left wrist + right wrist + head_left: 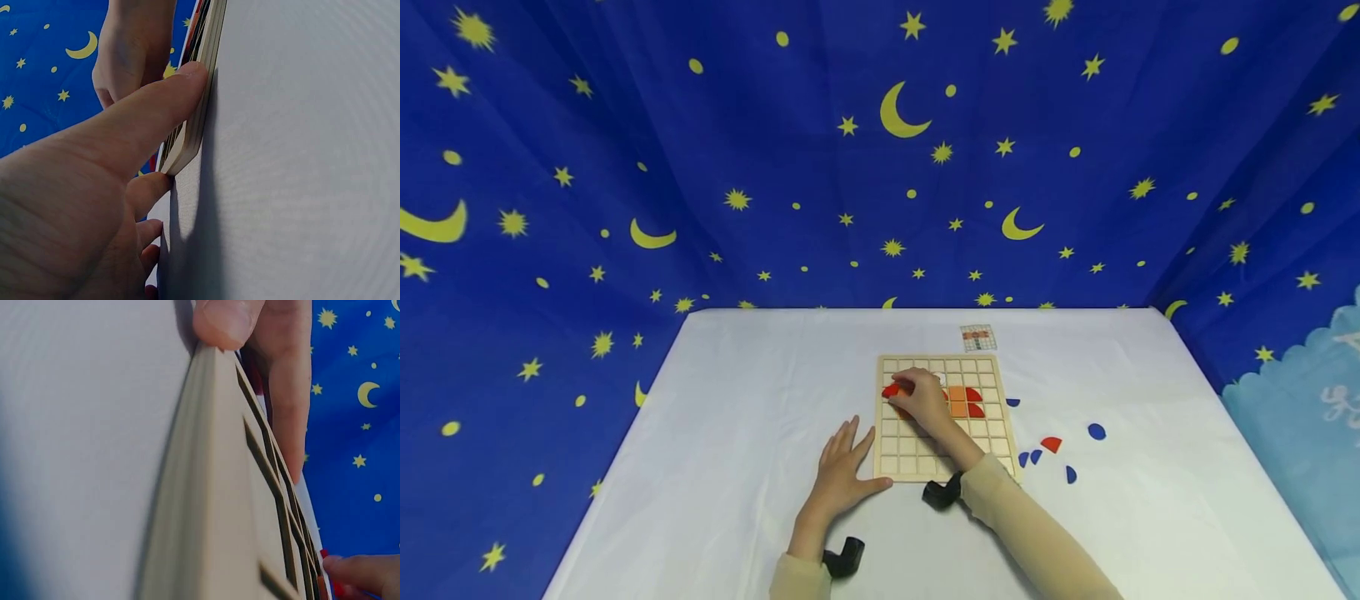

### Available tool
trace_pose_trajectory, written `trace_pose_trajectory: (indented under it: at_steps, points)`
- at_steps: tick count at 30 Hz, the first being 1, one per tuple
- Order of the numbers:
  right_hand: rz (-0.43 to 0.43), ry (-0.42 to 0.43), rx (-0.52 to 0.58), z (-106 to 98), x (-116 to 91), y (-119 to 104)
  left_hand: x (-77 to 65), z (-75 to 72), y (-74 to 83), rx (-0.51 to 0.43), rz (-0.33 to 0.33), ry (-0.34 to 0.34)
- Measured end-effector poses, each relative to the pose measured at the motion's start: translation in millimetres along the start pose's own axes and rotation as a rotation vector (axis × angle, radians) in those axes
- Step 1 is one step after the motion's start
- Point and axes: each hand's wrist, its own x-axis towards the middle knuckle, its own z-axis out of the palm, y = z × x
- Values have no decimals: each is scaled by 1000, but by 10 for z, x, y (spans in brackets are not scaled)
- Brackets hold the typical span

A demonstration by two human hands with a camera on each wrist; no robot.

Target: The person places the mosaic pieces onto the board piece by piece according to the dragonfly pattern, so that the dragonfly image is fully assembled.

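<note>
A wooden grid board [940,471] lies on the white table. My right hand [923,404] is over its left part, with thumb and fingertips pinching a red rounded piece [889,390]. In the right wrist view, a fingertip of the right hand [362,572] meets red at the board. On the grid sit orange squares [957,401] and red quarter-circle pieces [973,395]; a white piece [939,378] shows partly behind the right hand. My left hand [842,477] lies spread at the near left corner. Its thumb touches the board's edge, as the left wrist view shows.
Right of the board lie several blue pieces [1097,432] and a red quarter-circle piece [1051,445]. A small pattern card [977,337] lies beyond the board's far edge. Blue star-patterned cloth [820,167] hangs behind the table.
</note>
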Motion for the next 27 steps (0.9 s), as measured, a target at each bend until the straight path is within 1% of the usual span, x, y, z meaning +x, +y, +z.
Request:
trace_pose_trajectory:
  at_steps: [3, 6, 10, 19, 21, 24, 27]
  points:
    - [-6, 7, -23, 13, 5, 6, 13, 0, 4, -9, 9, 3]
    - [-4, 0, -12, 19, -6, 23, 16, -4, 13, -13, 13, 1]
    - [-12, -25, -8, 36, -21, 36, 9, -1, 0, -3, 5, 0]
    - [-36, -43, -24, 104, -35, 12, -31, -26, -45, 13, -7, 1]
    - [-52, -43, -16, 75, -50, 15, -33, -22, -48, 10, -5, 2]
    - [-50, -1, 10, -45, -98, 22, -20, -8, -38, 8, 5, -6]
    - [-6, 56, 39, -231, -175, 10, 3, -8, -30, 9, 8, 0]
